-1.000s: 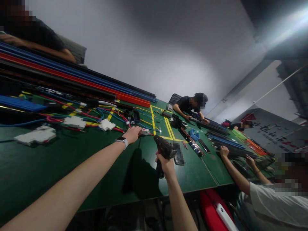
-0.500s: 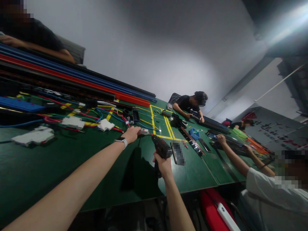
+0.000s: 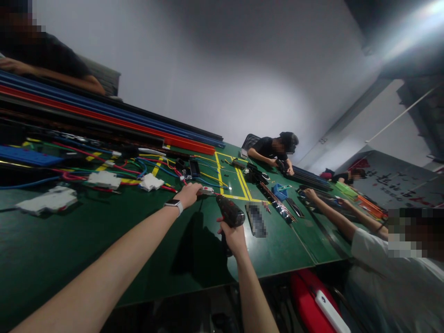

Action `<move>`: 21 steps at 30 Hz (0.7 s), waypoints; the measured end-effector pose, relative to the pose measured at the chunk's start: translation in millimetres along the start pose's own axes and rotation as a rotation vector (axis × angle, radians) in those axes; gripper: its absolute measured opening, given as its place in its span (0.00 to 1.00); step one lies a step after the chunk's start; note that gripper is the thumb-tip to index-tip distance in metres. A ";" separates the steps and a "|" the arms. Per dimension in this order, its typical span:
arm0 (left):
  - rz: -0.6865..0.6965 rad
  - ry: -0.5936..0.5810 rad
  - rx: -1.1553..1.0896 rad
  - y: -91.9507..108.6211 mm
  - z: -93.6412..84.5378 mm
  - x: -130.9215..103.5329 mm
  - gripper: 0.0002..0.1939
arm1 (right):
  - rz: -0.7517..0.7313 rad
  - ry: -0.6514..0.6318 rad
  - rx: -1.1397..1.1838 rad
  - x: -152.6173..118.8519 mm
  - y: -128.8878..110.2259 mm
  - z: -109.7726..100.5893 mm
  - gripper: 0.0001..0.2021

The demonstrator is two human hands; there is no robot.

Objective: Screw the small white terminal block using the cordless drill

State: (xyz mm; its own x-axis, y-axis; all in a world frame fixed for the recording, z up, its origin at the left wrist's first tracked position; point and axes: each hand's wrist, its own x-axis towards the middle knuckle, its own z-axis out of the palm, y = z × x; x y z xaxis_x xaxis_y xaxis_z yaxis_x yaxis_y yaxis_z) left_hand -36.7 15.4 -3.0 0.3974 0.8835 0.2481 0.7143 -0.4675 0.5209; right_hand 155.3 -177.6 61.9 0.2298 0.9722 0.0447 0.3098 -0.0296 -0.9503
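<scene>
My right hand [image 3: 234, 237] is closed around the grip of a black cordless drill [image 3: 230, 212], its nose pointing left and away from me. My left hand [image 3: 189, 195], with a watch on the wrist, is closed on a small white circuit breaker [image 3: 208, 190] on the table. The drill's tip is close to the breaker's right side; whether it touches, I cannot tell. Left of my left hand lie more white breakers [image 3: 151, 182] with red, blue and yellow wires among them. A phone [image 3: 255, 220] lies to the right of the drill.
The green table [image 3: 277, 252] carries yellow tape lines. Long blue and orange channels [image 3: 189, 144] lie along its far edge. A blue box [image 3: 279, 191] and metal strips [image 3: 277, 203] lie to the right. One co-worker sits across the table, one far left, another close on my right.
The drill and my right hand have shifted very slightly left, as has the whole view. The co-worker on the right has moved their arms a little. My left hand keeps its hold.
</scene>
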 end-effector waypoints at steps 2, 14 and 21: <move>0.013 0.008 0.010 -0.6 1.6 0.8 0.16 | -0.026 -0.005 -0.012 -0.9 0.5 0.7 0.07; 0.030 0.026 0.047 -4.0 6.8 3.1 0.15 | -0.044 0.041 -0.049 -6.6 -3.2 1.6 0.03; 0.026 0.033 0.034 -4.4 7.6 3.6 0.14 | -0.050 0.017 -0.043 -6.4 -6.1 1.2 0.03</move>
State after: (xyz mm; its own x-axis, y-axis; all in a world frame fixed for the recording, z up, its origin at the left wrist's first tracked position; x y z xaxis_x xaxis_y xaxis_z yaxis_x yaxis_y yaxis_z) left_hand -34.0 20.4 -10.6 0.3973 0.8713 0.2881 0.7234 -0.4905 0.4859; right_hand 150.8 -183.3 67.0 0.2289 0.9686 0.0969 0.3608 0.0081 -0.9326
